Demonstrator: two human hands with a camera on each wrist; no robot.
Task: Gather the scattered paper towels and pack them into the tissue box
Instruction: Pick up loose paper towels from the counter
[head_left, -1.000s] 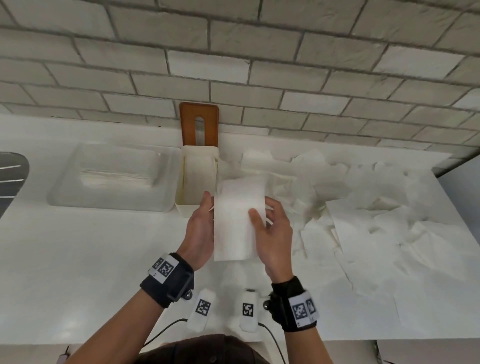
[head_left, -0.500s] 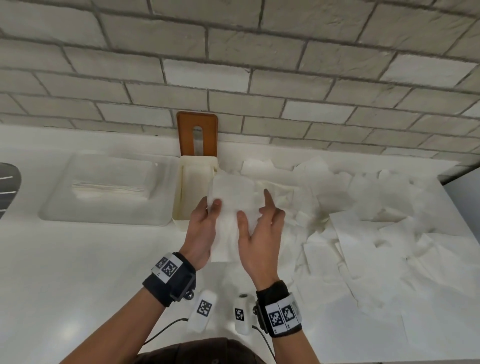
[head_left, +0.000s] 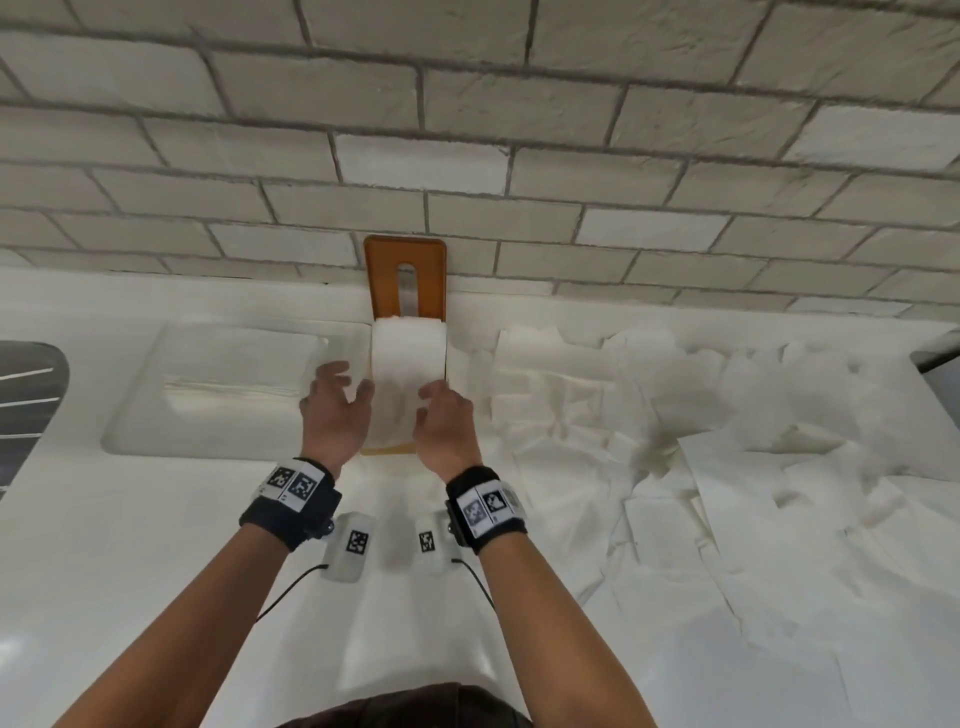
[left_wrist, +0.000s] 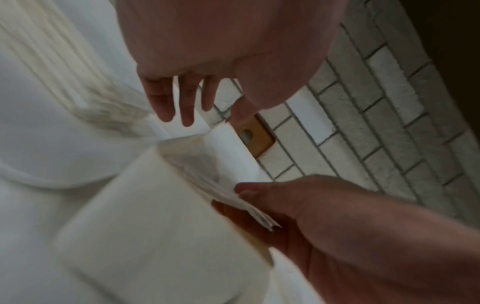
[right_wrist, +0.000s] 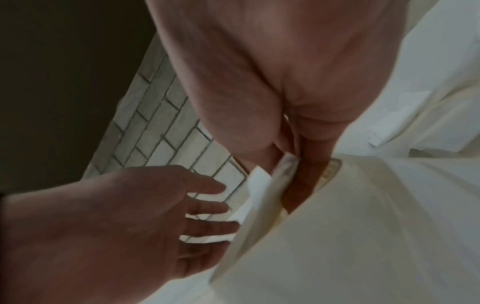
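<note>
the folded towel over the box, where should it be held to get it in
By its long side edges, one hand from each side. The towel arches lengthwise over the narrow box; the right hand already pinches its right edge, while the left hand is open beside the left edge.

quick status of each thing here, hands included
tissue box: open, lid off
folded paper towel: bent over the box, not yet flat inside
orange lid: upright against the wall
scattered paper towels: loose on the counter
left hand: open
right hand: pinches the towel
</note>
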